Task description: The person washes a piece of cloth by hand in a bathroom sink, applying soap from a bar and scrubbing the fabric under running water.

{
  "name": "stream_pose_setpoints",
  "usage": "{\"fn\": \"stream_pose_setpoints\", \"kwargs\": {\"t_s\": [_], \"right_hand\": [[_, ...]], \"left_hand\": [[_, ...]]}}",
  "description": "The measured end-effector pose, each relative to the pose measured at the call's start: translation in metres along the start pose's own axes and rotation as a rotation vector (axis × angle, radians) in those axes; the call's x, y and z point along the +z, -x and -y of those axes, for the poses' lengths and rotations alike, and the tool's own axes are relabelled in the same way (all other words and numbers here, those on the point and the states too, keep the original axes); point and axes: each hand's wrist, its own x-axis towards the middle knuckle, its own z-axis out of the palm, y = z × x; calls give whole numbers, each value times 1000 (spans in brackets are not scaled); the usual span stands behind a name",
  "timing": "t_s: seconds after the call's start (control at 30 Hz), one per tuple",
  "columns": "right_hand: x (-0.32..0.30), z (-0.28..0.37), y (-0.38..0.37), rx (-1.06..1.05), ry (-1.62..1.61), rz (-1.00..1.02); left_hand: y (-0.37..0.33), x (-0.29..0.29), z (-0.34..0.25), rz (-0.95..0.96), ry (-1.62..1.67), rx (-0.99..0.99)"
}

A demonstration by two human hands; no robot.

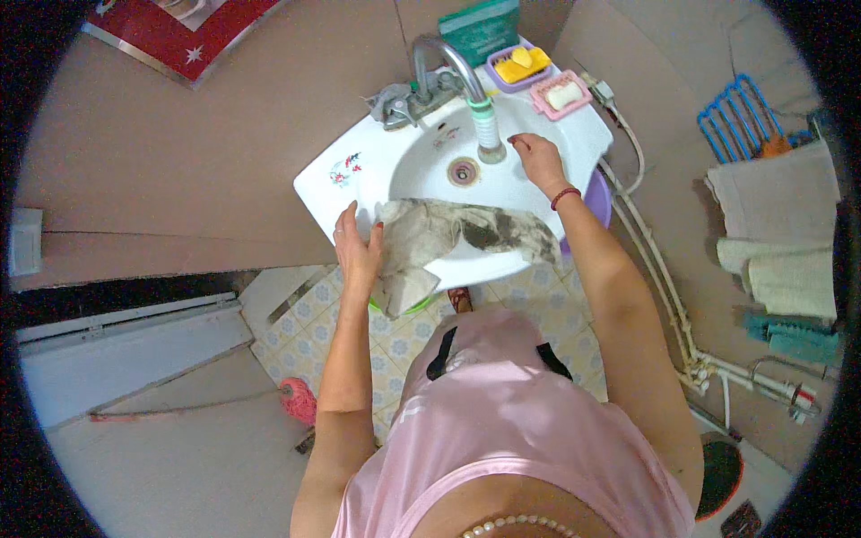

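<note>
A stained, greyish-white cloth [429, 230] with dark patches lies across the front of the white washbasin [377, 179], one end hanging over the rim. Beside its left end is my left hand [359, 247], thumb and fingers apart, a fingertip at the cloth's edge. My right hand [540, 163] is over the right side of the bowl, loosely bent and holding nothing, its fingertips pointing at the faucet's white-and-green nozzle [485, 130] but apart from it. The curved metal faucet [453, 56] reaches over the bowl, with the drain [463, 171] below.
A purple dish [508, 84] with a yellow sponge and a pink dish [574, 108] with white soap stand at the back right. A grey rag [391, 103] sits by the faucet. A purple basin [599, 206] is under the right side; pipes and towels [776, 202] line the right wall.
</note>
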Motion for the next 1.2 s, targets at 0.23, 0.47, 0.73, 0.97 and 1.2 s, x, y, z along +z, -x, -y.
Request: {"fn": "stream_pose_setpoints", "kwargs": {"t_s": [0.23, 0.47, 0.73, 0.97, 1.2], "right_hand": [[30, 31, -93, -50, -152, -20], [34, 27, -114, -247, -98, -81], [32, 7, -135, -330, 94, 56], [36, 3, -135, -259, -82, -16], [42, 0, -45, 160, -741, 372]], "left_hand": [[-11, 7, -63, 295, 1494, -450], [-26, 71, -114, 465, 2124, -888], [-49, 122, -156, 329, 2224, -1066], [-51, 147, -154, 419, 2328, -909], [-51, 147, -138, 305, 2246, -744]]}}
